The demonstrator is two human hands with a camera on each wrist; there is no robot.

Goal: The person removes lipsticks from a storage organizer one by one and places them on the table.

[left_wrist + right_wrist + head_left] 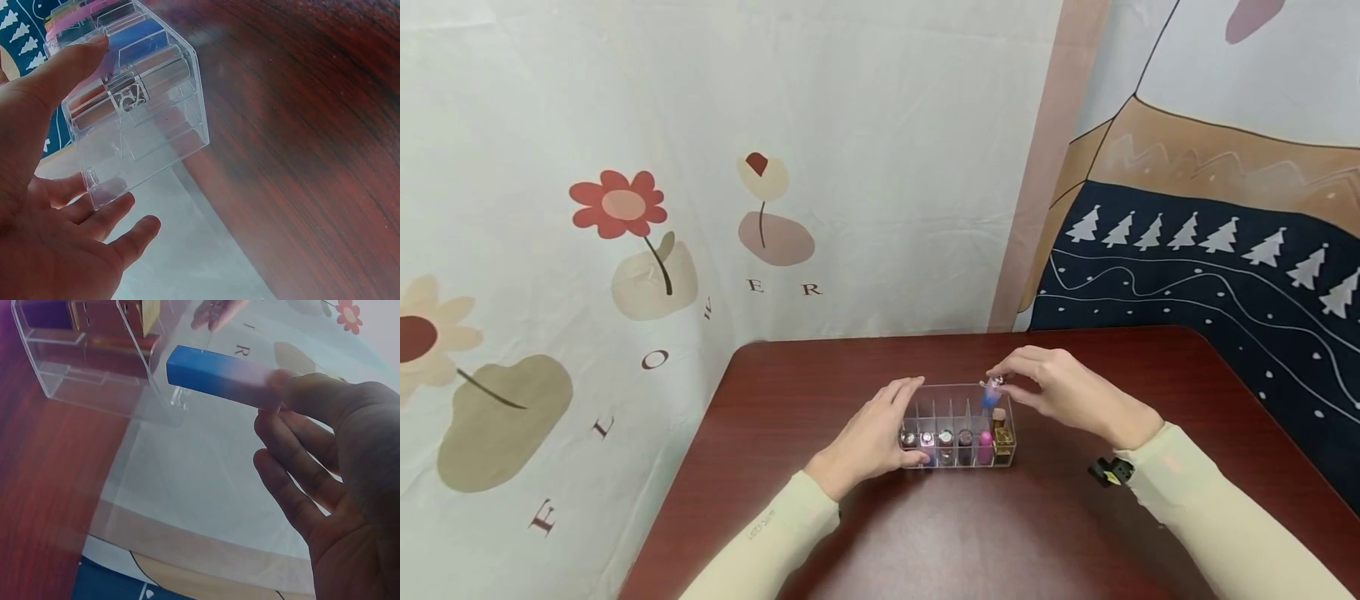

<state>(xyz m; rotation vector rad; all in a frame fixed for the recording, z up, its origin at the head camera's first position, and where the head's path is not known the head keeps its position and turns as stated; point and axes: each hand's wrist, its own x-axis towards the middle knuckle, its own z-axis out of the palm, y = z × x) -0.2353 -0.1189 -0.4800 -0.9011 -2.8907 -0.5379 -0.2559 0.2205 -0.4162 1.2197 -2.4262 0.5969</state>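
Observation:
A clear plastic lipstick organizer (958, 466) stands on the table, its front row of slots filled with several lipsticks. My left hand (872, 429) holds it by its left end, thumb (81, 59) across the front and fingers behind. Over the back right corner, my right hand (1060, 387) pinches a square lipstick tube (219, 375) that fades from blue to pink. The pink end is between thumb and fingertips, and the blue end points down toward the back slots. At the front right are a bright pink tube (985, 447) and a gold lipstick (1003, 442).
The dark red wooden table (925, 542) has rounded back corners. Behind it hangs a pale cloth (880, 125) printed with flowers, and at the right a navy cloth (1150, 275) with white trees. A brown-topped tube (998, 417) stands in the organizer's back right slot.

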